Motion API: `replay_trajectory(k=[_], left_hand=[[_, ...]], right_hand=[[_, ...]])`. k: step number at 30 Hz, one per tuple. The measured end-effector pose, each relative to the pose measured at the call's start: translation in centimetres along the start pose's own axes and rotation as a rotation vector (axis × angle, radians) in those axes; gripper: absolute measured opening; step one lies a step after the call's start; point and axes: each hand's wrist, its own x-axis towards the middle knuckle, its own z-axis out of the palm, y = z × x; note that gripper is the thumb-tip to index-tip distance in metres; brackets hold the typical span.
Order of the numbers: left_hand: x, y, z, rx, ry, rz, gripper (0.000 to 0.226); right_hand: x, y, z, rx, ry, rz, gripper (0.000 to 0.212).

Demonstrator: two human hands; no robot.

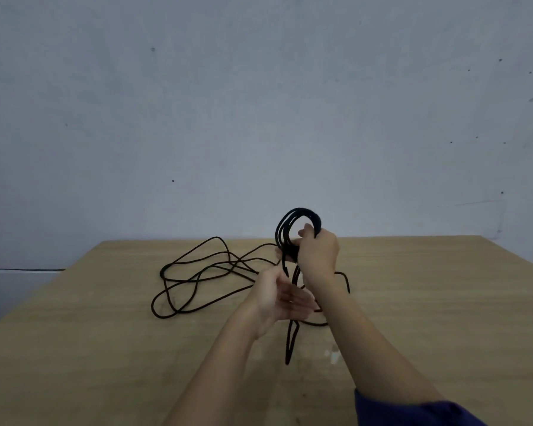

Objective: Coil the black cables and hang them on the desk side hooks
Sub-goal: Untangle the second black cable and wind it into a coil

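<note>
Pale grey wall [259, 103] fills the upper half of the view, and below it a light wooden desk [105, 348] runs toward the camera; no side hooks show from this angle. Most of the black cable [161, 273] lies slack on the desktop in wide, overlapping loops to the left of the hands, apparently left spread out so it can feed off without knotting. Its gathered part, a coil [303, 212] of several turns, stands upright above the far middle of the desk, lifted off the wood so each new turn can hang round. The right hand [319, 252] holds it, fingers and thumb curled round the bundled turns at the coil's lower right side, which keeps them from springing apart. A doubled strand drops from that grip down to the desk in front. The left hand [282, 298] sits lower and nearer, just beside this strand, fingers straight and slightly spread, palm turned toward the right arm, gripping nothing; whether it brushes the cable cannot be told. It looks placed to catch the next length. Judging by the slack left, coiling is well short of finished and hanging has not begun. A dark blue sleeve [413, 410] covers the right upper arm.
</note>
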Motion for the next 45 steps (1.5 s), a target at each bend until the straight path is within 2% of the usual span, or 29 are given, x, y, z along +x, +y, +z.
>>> replay_trajectory(k=[3,5,6,8,11,15,17,19,21,23,24,26,28,31,32,33,35,36,37,38,40,41,43,45], left_hand=[[1.4,-0.7,-0.5,-0.189,-0.274,-0.035,0.053],[1.9,-0.8,0.2,-0.366,-0.262,-0.014,0.065],[2.1,-0.8,0.7,-0.461,-0.188,0.013,0.066],[2.5,-0.6,0.7,-0.660,0.063,0.065,0.055],[3.5,0.2,-0.9,-0.898,0.353,0.139,0.012],[4.0,1.2,-4.3,-0.970,0.505,0.185,0.024],[4.3,1.3,-5.9,-0.891,0.598,0.172,0.022],[4.7,1.1,-7.6,-0.663,0.694,0.176,0.019],[4.3,0.8,-9.0,-0.211,0.749,0.196,0.021],[3.3,0.8,-10.3,0.289,0.756,0.198,0.038],[2.8,0.9,-11.0,0.447,0.766,0.191,0.046],[2.2,1.1,-12.7,0.538,0.827,0.169,0.049],[1.8,0.9,-14.3,0.619,0.863,0.150,0.042],[1.8,0.2,-16.0,0.877,0.807,0.056,0.038],[1.7,0.1,-16.0,0.945,0.852,0.063,0.031],[1.8,0.0,-15.4,0.962,0.950,0.130,0.025],[1.8,-0.4,-12.9,0.894,1.181,0.467,0.018],[1.7,-0.4,-11.0,0.811,1.184,0.637,0.018],[1.5,-0.4,-8.8,0.705,1.046,0.700,0.025],[1.2,-0.6,-6.3,0.595,0.798,0.651,0.033],[1.4,-1.7,-2.3,0.311,0.344,0.246,0.049],[1.8,-2.3,-1.2,0.178,0.220,0.047,0.058],[3.3,-3.6,-0.3,-0.071,0.151,-0.103,0.063],[4.6,-4.1,-0.1,-0.386,0.157,-0.047,0.049]], right_hand=[[-0.4,-1.1,-0.6,0.237,0.015,0.119,0.023],[-0.4,-1.9,-1.1,0.349,0.050,0.163,0.022],[-0.3,-2.2,-1.2,0.396,0.065,0.167,0.023],[0.0,-2.5,-1.6,0.444,0.105,0.149,0.025],[0.3,-2.5,-2.3,0.473,0.158,0.160,0.025],[0.5,-2.2,-3.0,0.525,0.219,0.215,0.024],[0.6,-1.8,-3.2,0.538,0.242,0.218,0.024],[0.7,-1.4,-3.5,0.535,0.272,0.215,0.025],[1.0,-1.3,-4.1,0.524,0.325,0.207,0.026],[1.6,-1.2,-5.1,0.512,0.390,0.195,0.028],[1.8,-1.1,-5.6,0.495,0.421,0.194,0.027],[2.2,-0.3,-6.4,0.438,0.469,0.208,0.019],[2.2,0.9,-6.8,0.380,0.500,0.240,0.010],[1.8,3.0,-7.0,0.292,0.522,0.297,0.011],[1.7,3.6,-6.9,0.277,0.525,0.312,0.012],[1.5,4.0,-6.8,0.258,0.523,0.329,0.013],[1.1,4.6,-6.1,0.219,0.517,0.357,0.018],[0.9,4.8,-5.7,0.212,0.518,0.360,0.020],[0.8,5.0,-5.2,0.210,0.514,0.361,0.022],[0.8,5.1,-4.7,0.219,0.511,0.359,0.026],[0.8,5.0,-3.9,0.261,0.496,0.369,0.035],[0.7,4.9,-3.6,0.282,0.480,0.377,0.035],[0.5,4.6,-3.3,0.343,0.447,0.398,0.031],[0.1,4.4,-3.3,0.381,0.421,0.408,0.030]])
